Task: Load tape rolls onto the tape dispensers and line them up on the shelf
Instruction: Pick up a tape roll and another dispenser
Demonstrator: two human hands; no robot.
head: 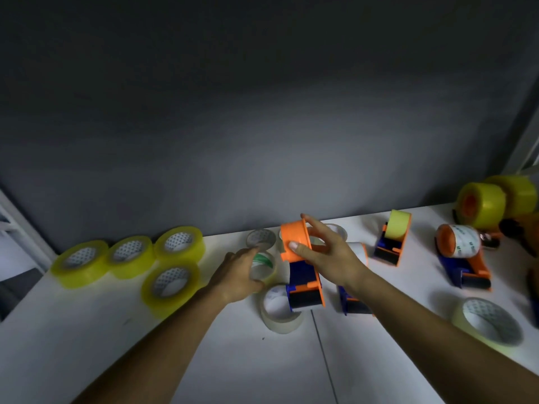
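The right hand [323, 252] grips an orange and blue plastic tape dispenser [303, 266] by its round orange hub, thumb pressed on the hub's near face and fingers curled over its far rim; the dispenser stands tilted just above or on the white shelf surface [233, 360], and contact with the surface cannot be confirmed. Its hub carries no roll. The left hand [239, 272] reaches forward with fingers curled around a clear tape roll with green print on its core [264, 265], which lies among other clear rolls: one further back [260, 238] and one nearer [280, 309], all cylindrical with glossy film and pale cardboard cores. To the left, four glossy yellow tape rolls [128, 258] lie flat in a tight cluster, touching one another, their cores printed with a dotted pattern. To the right of the held dispenser, a second dispenser [354, 295] is partly hidden behind the right forearm. Further right stands a dispenser loaded with yellow tape [393, 237], then a dispenser loaded with a white-labelled roll [460, 255]. Two large yellow rolls [495, 199] stand on edge at the far right corner. A pale clear roll [490, 320] lies flat near the right edge. A dull grey wall [262, 112] backs the shelf.
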